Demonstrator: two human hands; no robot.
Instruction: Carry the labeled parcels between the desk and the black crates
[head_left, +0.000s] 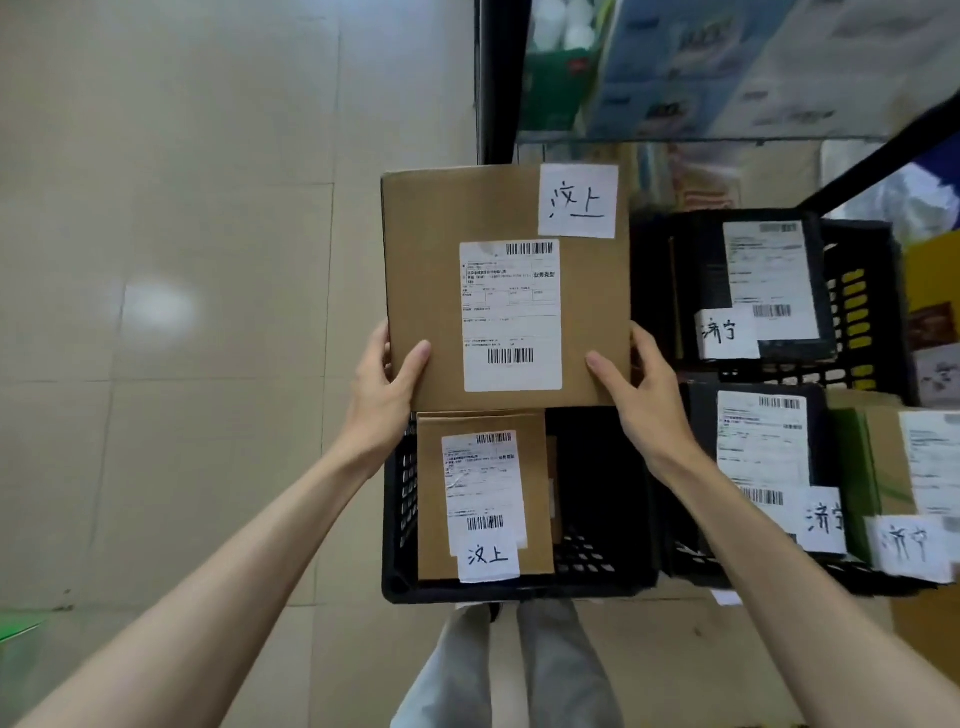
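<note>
two hands, one parcel over the crate

two hands are closed on the large cardboard parcel (506, 288): the left hand (387, 387) is wrapped round its near left corner and the right hand (641, 387) round its near right corner, thumbs laid on the top face. the parcel is held flat and level, above the far half of the black crate (597, 571) on the floor, its long axis running away from the body. neither hand is nearer; the grip is even. a smaller brown parcel (483, 499) already lies in the crate's left part, so the free room is judged to be right of it. the cardboard is matt and stiff, with a glossy white shipping label and a handwritten slip. the crate's plastic walls are latticed. more labelled crates are seen just right.
</note>
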